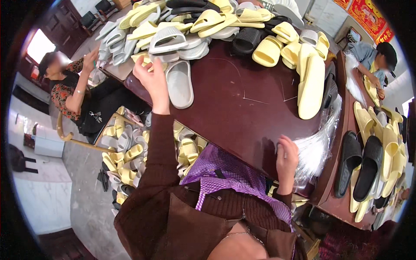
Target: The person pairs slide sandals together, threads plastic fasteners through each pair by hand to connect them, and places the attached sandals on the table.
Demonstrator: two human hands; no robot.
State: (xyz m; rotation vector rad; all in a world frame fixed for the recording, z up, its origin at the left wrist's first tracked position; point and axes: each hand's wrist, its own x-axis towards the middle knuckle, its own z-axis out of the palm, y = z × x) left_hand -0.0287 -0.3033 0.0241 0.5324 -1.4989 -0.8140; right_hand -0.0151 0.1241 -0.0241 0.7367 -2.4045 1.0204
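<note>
My left hand (152, 81) is raised over the left side of the dark red table (216, 99), its fingers apart and nothing visible in them. Just right of it lies a single grey slide slipper (179, 86), beside the heaped slippers. My right hand (287, 159) hovers at the table's near edge with fingers loosely bent and no object showing in it. Closest to that hand is a stack of clear plastic bags (314, 149). Farther up on the right, pale yellow slippers (310, 84) lie one over another.
A heap of yellow, grey and black slippers (208, 24) covers the table's far side. More slippers (125, 147) are piled low on the left. Black slippers (367, 167) lie on a second table at right. One person (71, 91) sits left; another (372, 69) works at right.
</note>
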